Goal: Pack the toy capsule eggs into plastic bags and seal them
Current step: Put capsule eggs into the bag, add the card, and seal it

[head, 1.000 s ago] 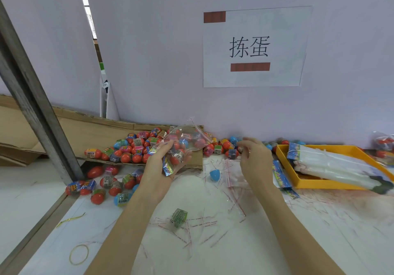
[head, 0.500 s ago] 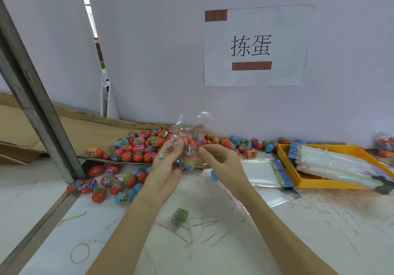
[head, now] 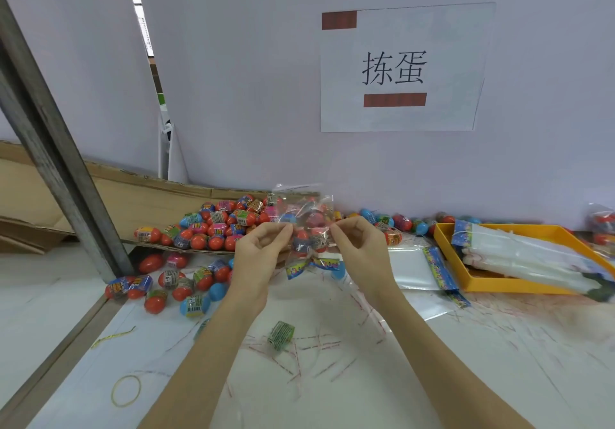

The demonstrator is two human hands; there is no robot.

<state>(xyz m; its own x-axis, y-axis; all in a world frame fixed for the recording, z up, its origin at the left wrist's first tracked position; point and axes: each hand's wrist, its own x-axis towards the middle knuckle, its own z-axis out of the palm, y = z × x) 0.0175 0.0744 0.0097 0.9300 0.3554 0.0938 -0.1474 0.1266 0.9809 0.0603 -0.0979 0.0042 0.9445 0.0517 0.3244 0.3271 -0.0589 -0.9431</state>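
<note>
Overhead, a paper sign (head: 402, 69) hung on the wall. White table (head: 466, 362) below, strewn with thin strips. Yellow tray (head: 446, 239) at right held flat bags. Pile of capsule eggs (head: 216, 225) lay left on cardboard. Plastic bag (head: 307, 229) with eggs inside was held above the table, left hand (head: 263, 252) and right hand (head: 359, 245) each pinching one side. Rubber band (head: 126, 390) lay near.

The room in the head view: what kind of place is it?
Probably a hand-packing workstation in a small factory or workshop. Loose toy eggs lie heaped on cardboard, a yellow tray holds a stack of empty bags, and a paper sign on the wall seems to label the station.
</note>
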